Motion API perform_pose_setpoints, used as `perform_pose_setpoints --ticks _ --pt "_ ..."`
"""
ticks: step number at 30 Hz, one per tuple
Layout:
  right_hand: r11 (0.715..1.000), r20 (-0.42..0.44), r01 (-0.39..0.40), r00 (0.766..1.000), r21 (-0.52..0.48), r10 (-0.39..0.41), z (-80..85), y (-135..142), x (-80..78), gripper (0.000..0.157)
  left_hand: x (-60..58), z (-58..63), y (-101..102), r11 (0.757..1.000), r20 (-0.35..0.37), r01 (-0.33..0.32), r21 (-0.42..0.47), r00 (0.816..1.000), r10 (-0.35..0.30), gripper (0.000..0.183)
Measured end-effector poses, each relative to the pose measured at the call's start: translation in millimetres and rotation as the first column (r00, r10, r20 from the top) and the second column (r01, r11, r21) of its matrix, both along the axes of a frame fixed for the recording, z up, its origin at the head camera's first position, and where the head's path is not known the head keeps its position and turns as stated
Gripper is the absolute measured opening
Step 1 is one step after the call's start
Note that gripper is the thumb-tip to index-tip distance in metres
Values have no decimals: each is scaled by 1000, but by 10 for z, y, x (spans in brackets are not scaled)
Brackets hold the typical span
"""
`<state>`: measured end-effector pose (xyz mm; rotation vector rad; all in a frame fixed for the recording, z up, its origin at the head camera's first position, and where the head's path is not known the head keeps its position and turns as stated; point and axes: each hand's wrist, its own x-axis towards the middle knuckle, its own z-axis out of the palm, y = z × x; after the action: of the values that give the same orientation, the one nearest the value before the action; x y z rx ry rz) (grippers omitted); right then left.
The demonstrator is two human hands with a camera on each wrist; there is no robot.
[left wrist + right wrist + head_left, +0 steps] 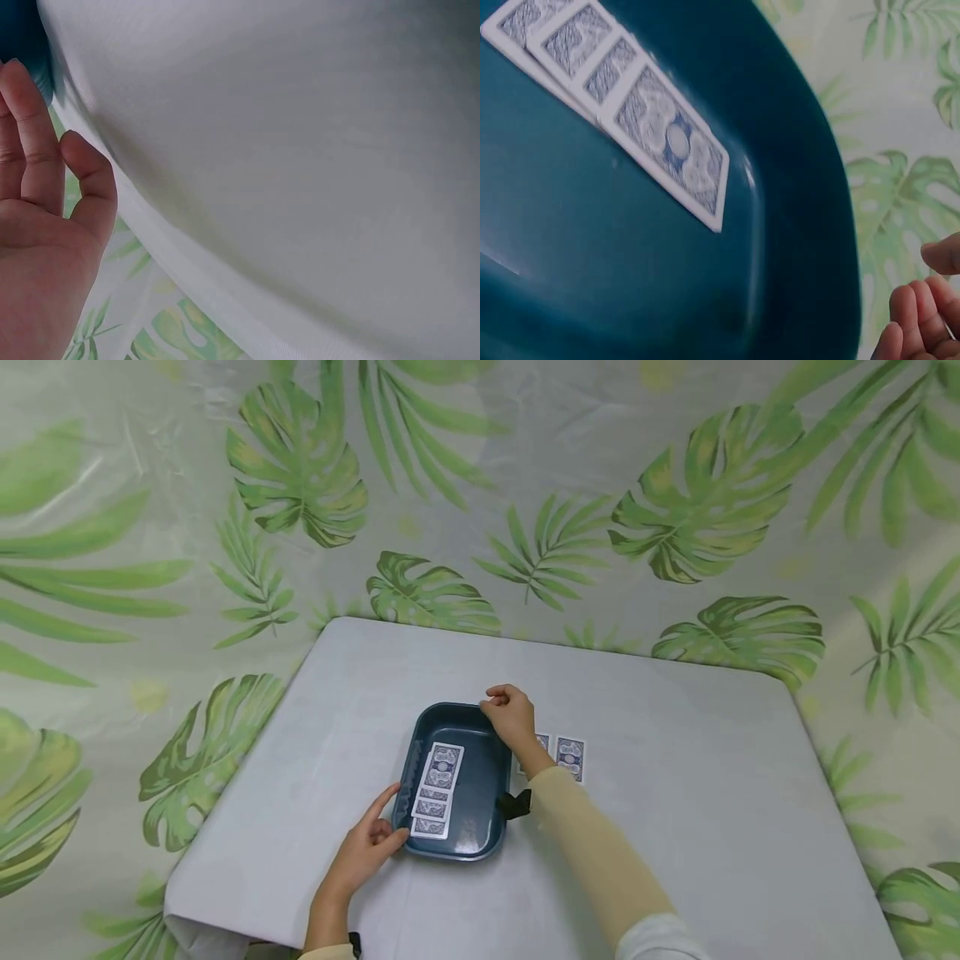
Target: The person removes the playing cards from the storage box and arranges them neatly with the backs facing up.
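Right hand (512, 720) is held over the far right corner of the tray (480, 806); thumb and fingers are seen apart in the right wrist view, loosely bent, nothing gripped. Contact with the tray rim can't be told. Left hand (363, 852) is set at the tray's near left corner, fingers spread, thumb at the corner and fingertips at the left side; the tray looks steadied, not clamped. Overlapped cards (442, 767) are laid back up inside the tray, in a line along its left side; the tray's right half is left bare. Just right of the tray, loose cards (571, 762) are laid out back up, at least two, one partly hidden by the right wrist. Everything is carried by the white-covered table (675, 793); beyond the tray, a leaf-print sheet (427, 593) is hung. Step in hand, as judged: cards are being shifted between tray and table, right hand between grips; direction can't be read from this. For the next move, a single card edge would need to be pinched by the right hand, with the tray steadied by the left and the overlapped line not disturbed.
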<state>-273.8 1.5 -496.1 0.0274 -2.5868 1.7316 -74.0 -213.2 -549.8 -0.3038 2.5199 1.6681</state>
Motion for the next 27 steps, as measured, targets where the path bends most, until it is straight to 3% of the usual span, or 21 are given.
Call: perform_pose_setpoints --ticks 11,19,27 --pt "989 77 -131 989 72 125 -171 -235 121 23 1 13 -6 1000 11 -8 -13 1000 8 71" --pt "942 186 -255 958 220 216 -353 -308 193 36 8 -22 -23 1000 13 -6 -3 1000 6 71" --pt "920 187 -269 957 284 222 -439 -347 235 41 -14 -26 -32 1000 -4 2 10 1000 -2 70"
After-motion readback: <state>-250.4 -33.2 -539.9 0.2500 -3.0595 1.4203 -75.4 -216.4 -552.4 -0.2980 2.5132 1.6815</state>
